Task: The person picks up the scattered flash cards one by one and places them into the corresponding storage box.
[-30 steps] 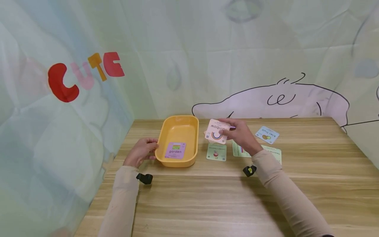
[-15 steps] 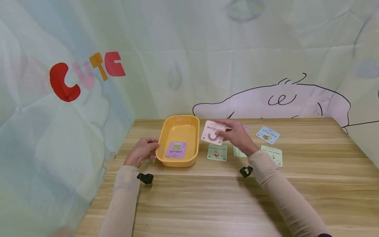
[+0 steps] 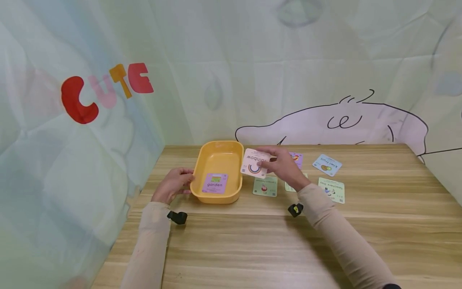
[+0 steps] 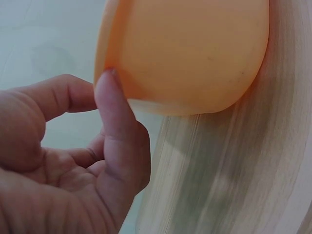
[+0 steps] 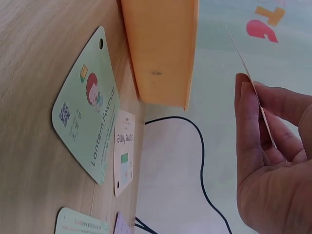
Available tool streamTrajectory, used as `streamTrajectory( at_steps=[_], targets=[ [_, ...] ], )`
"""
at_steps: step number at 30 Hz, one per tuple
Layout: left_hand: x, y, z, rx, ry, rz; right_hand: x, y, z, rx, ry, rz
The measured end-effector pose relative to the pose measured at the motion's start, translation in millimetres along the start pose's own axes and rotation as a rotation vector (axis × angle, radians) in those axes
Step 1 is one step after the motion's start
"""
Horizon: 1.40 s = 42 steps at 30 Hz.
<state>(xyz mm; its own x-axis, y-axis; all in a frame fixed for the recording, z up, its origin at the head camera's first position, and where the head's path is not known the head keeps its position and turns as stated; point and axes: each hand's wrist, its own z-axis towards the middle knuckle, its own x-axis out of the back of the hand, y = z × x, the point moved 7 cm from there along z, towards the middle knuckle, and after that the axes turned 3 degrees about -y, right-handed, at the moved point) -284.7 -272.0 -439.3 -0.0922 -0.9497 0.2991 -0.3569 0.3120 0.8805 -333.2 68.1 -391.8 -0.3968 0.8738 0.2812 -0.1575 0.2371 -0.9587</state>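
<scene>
My right hand (image 3: 283, 164) pinches a pale pink rainbow card (image 3: 254, 163) between thumb and fingers, above the table at the right rim of the yellow tray (image 3: 236, 192). In the right wrist view the card (image 5: 249, 78) appears edge-on, raised higher than the tray wall (image 5: 158, 73). With thumb and fingertips, my left hand (image 3: 174, 185) pinches the tray's left rim near its front corner; the left wrist view shows the thumb (image 4: 114, 102) against the tray wall (image 4: 190, 53). Inside the tray lies a purple garden card (image 3: 215, 184).
Beside the tray lies a green Lantern Festival card (image 3: 265, 187), with a sunshine card (image 5: 124, 151) behind it. Farther right are a blue kiwi fruit card (image 3: 327, 165), a green Teachers' Day card (image 3: 331, 190) and a purple card (image 3: 297, 159). A printed curtain hangs behind the table.
My right hand has moved left with the rainbow card, bringing it to the tray's right rim. The purple and Teachers' Day cards show more fully. My left hand stays on the tray.
</scene>
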Motion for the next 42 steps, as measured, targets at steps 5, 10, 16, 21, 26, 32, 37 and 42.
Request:
streamTrajectory(
  at_steps=[5, 10, 16, 21, 26, 32, 37, 42],
  targets=[
    [0.3, -0.3, -1.1, 0.002, 0.004, -0.002, -6.5, 0, 3, 0.002, -0.011, 0.016],
    [-0.5, -0.2, -1.3, -0.011, -0.001, 0.001, -9.8, 0, 4, -0.013, -0.010, -0.016],
    [-0.5, 0.4, -2.3, -0.013, 0.002, 0.002, -13.7, -1, 6, -0.014, -0.015, -0.011],
    [-0.8, 1.1, -2.6, -0.011, -0.001, 0.001, -16.8, -1, 8, -0.018, -0.015, -0.023],
    [-0.6, 1.4, -2.9, -0.005, 0.002, 0.001, -20.5, -1, 9, -0.021, -0.018, -0.018],
    [-0.5, 0.8, -2.2, 0.005, 0.012, 0.004, -25.2, -1, 10, -0.010, -0.027, 0.008],
    [-0.7, 0.4, -2.4, 0.006, 0.017, -0.002, -28.9, -1, 12, -0.012, -0.035, -0.014],
    [-0.9, 0.7, -2.6, 0.006, 0.016, -0.007, -32.6, -1, 14, -0.014, -0.050, -0.010]
  ],
)
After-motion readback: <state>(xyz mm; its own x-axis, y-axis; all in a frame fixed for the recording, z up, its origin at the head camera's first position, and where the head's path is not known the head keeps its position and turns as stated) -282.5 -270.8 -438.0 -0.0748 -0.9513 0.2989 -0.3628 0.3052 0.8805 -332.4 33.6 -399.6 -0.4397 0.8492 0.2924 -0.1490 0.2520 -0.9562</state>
